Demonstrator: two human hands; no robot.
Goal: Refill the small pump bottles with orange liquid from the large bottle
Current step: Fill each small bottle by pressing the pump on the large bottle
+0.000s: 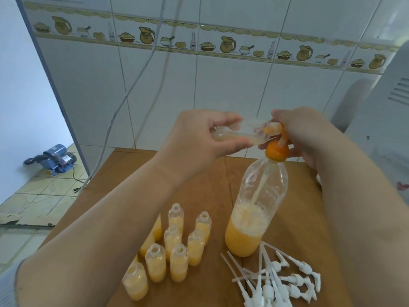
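A large clear bottle (254, 218), about a third full of orange liquid, stands upright on the brown table (210, 173). An orange pump head (276, 151) tops it. My right hand (296, 134) grips that pump head from the right. My left hand (203, 136) holds a small clear bottle (234, 136) sideways, its mouth at the pump's spout; a little pale liquid lies inside. Several small uncapped bottles (177, 247) filled with orange liquid stand in a cluster at the front left of the table.
A pile of several white pump tops (285, 282) with long tubes lies at the front right of the table. A white appliance (380, 120) stands at the right. Behind is a tiled wall with a hanging cable (132, 85). A blue pump motor (55, 158) sits on the floor, left.
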